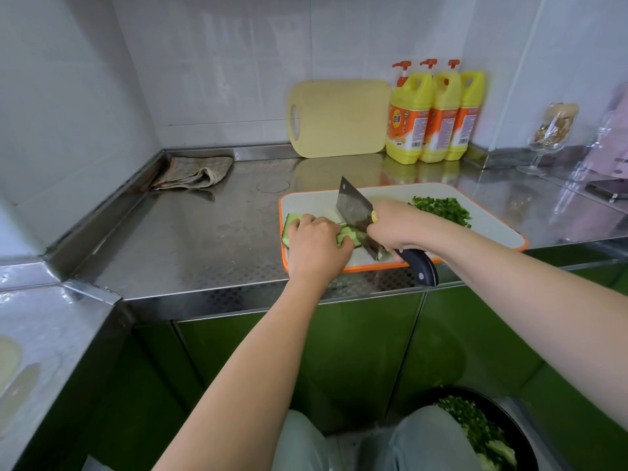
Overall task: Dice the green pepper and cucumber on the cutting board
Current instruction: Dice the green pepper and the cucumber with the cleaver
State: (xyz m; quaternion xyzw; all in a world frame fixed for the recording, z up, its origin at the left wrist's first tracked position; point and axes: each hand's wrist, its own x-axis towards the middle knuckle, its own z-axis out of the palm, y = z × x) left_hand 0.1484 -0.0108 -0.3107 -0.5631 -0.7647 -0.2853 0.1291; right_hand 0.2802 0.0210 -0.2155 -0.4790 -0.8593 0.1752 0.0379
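Cucumber [291, 224], cut into long pale-green strips, lies across the near left corner of a white, orange-rimmed cutting board [489, 229] on a stainless-steel counter [204, 232]. A person's left hand [317, 243] holds it down with fingers curled over the strips. The right hand [397, 226] is wrapped around the black handle of a cleaver [353, 207], whose blade is tilted, tip raised, with the heel of its edge down at the cucumber's right end, just beside the left hand's fingertips. A pile of diced green pepper [441, 207] sits on the far right part of the board, well apart from the blade. Against the tiled wall behind lean a yellow chopping board [339, 117] and, just beside it, three yellow detergent bottles [438, 117]. A folded cloth [197, 173] rests in the counter's back left corner; a stemmed glass [552, 137] and a phone [608, 192] stand at the right. On the floor by the person's knees sits a black bowl [516, 426] holding chopped greens.
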